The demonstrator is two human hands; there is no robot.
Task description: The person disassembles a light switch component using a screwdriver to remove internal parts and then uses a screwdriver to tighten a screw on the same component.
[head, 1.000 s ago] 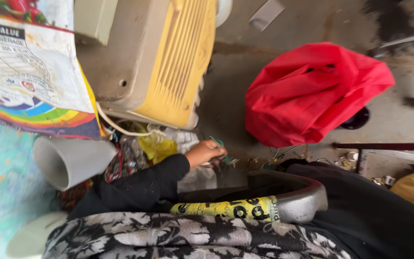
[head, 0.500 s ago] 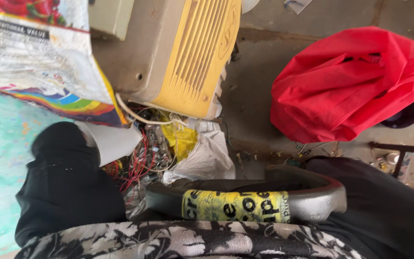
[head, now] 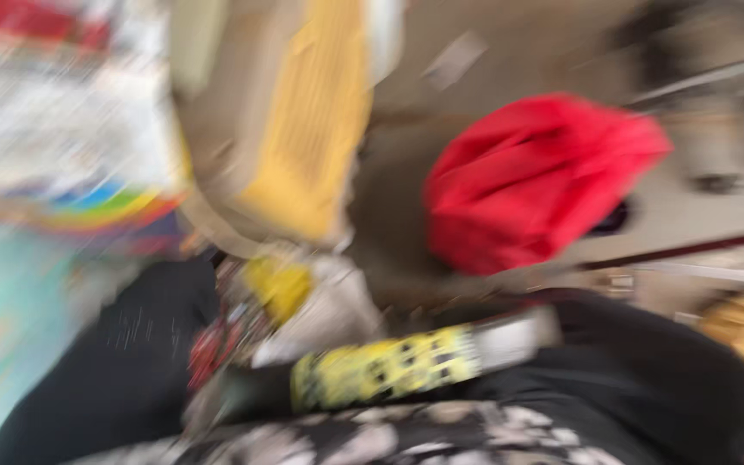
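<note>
Black-sleeved left arm beside a soft, light yellow-white crumpled plastic heap, graspable at any fold; neither hand visible, grip indeterminable.

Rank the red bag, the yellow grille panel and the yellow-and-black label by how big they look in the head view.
The picture is blurred, so this is rough.
1. Red bag, the largest patch.
2. Yellow grille panel, close behind; the blur makes this gap unsure.
3. Yellow-and-black label, clearly smallest, though nearest the camera.

Heavy motion blur. Red bag: soft matt cloth. Black sleeve: matt fabric. Yellow grille: apparently smooth plastic. Floor: rough, dull.
</note>
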